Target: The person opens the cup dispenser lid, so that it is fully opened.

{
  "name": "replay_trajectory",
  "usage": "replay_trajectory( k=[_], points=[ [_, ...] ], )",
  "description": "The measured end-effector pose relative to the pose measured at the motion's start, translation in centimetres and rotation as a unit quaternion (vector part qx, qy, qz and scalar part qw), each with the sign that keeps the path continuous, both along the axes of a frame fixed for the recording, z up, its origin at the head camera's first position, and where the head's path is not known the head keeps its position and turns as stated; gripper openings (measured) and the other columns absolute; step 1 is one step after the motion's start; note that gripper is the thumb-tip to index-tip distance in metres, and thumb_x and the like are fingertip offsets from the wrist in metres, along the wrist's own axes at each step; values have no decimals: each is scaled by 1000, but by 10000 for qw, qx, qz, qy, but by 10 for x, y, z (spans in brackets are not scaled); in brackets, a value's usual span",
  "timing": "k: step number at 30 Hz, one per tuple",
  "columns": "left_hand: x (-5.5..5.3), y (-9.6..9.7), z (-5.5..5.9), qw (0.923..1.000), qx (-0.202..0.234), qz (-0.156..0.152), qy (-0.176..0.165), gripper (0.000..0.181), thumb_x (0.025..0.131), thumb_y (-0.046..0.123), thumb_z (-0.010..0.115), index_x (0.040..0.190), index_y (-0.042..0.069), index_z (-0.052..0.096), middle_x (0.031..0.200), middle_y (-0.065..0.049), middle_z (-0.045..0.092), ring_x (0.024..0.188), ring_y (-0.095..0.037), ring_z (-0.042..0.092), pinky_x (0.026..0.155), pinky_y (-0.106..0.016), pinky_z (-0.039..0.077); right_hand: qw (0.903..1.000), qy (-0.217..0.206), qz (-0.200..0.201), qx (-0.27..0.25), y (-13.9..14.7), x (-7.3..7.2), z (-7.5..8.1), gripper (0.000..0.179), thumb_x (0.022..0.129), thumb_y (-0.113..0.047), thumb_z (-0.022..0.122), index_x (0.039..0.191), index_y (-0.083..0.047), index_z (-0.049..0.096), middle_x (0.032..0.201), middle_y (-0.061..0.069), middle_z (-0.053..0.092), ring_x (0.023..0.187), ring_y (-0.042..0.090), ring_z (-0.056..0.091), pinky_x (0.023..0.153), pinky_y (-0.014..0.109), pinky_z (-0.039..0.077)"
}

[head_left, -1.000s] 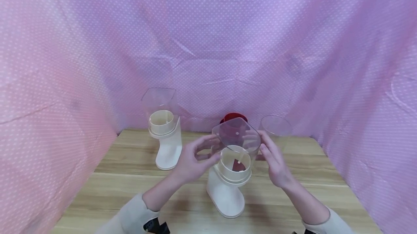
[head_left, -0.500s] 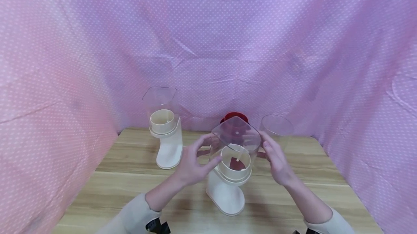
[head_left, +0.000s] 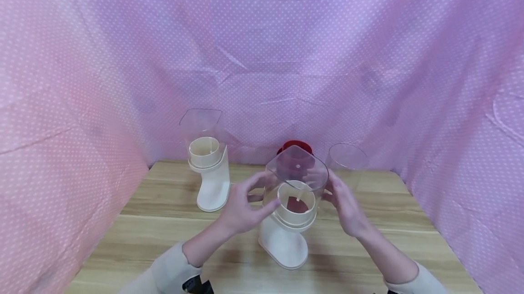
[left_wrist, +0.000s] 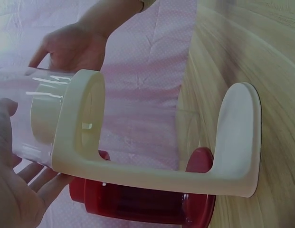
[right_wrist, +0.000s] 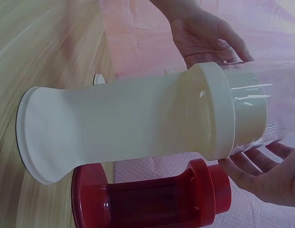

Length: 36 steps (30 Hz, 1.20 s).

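Left hand (head_left: 241, 207) and right hand (head_left: 345, 207) hold a clear container (head_left: 296, 171) on a cream stand (head_left: 285, 246)

Nearest the person are two pale sleeves (head_left: 173, 264), with a black wrist device (head_left: 198, 285) showing below the left cuff. The bare wrists reach inward over the wood-grain table (head_left: 163, 239).

The cream stand is upright, its rounded foot on the table between the forearms. Above the foot, a ring-shaped collar (head_left: 296, 228) carries the clear container, which rises with a squarish rim. Inside the container, just above the collar, is a cream cup (head_left: 295, 217); a dark red patch shows through its opening.

Both hands are curved about the container from opposite sides. The left hand's thumb lies against the near side of the wall and its fingers reach round behind. The right hand's fingers bend round the other side, just above the collar in the right wrist view.

Behind the held container, and partly seen through it, is a red stand (right_wrist: 147, 202) of similar shape. Farther left is a second cream stand (head_left: 213, 189), bearing its own clear vessel (head_left: 200, 123) and cream insert (head_left: 204, 161). Right of the red stand is a round-rimmed transparent container (head_left: 348, 155).

Beyond the table hangs pink-lilac cloth (head_left: 262, 57) with white dots.
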<state>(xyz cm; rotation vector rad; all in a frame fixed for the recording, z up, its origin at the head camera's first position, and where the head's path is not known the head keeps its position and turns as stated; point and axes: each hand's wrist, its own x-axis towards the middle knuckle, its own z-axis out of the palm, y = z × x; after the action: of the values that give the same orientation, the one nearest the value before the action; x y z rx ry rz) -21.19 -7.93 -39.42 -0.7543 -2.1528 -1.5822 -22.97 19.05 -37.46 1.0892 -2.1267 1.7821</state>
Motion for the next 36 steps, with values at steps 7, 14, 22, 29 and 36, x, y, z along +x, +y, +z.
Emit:
replay_trajectory(
  k=[7, 14, 22, 29, 36],
  points=[
    [10, 9, -1, 9992, 4, 408, 43, 52, 84, 23, 90, 131, 17, 68, 114, -5, 79, 107, -24, 78, 74, -25, 66, 9998, 192, 22, 1, -5, -4, -4, 61, 117, -33, 13, 141, 5, 54, 134, -15, 69, 119, 4, 65, 87, 27, 58],
    [13, 12, -3, 9977, -225, 592, 242, 64, 82, 26, 91, 138, 15, 64, 119, -4, 77, 112, -26, 76, 82, -27, 66, 9989, 433, 10, 182, -5, -5, -8, 62, 117, -36, 11, 146, 0, 53, 140, -13, 66, 124, 3, 63, 95, 30, 58],
    [-1, 4, -4, 9985, -491, -135, 223, 56, 78, 25, 93, 125, 18, 63, 115, -1, 71, 118, -19, 70, 92, -34, 65, 9947, 400, -342, 886, 5, 3, -9, 56, 116, -26, 11, 157, -11, 46, 145, 14, 64, 129, 6, 62, 98, 39, 61],
    [-1, 6, -6, 9986, -450, -248, 108, 83, 79, 27, 93, 153, 25, 55, 136, -1, 73, 121, -21, 73, 83, -29, 66, 9957, 408, -151, 813, 6, 7, -7, 53, 116, -19, 13, 158, -10, 44, 147, 16, 62, 128, 7, 63, 95, 41, 63],
    [10, 18, -11, 9984, -379, 372, 205, 91, 77, 35, 96, 156, 29, 50, 135, 3, 72, 123, -23, 70, 83, -27, 65, 9966, 463, -172, 662, 0, 4, -7, 57, 117, -27, 10, 154, -5, 48, 143, 0, 66, 128, 4, 63, 100, 38, 61]
  ],
)
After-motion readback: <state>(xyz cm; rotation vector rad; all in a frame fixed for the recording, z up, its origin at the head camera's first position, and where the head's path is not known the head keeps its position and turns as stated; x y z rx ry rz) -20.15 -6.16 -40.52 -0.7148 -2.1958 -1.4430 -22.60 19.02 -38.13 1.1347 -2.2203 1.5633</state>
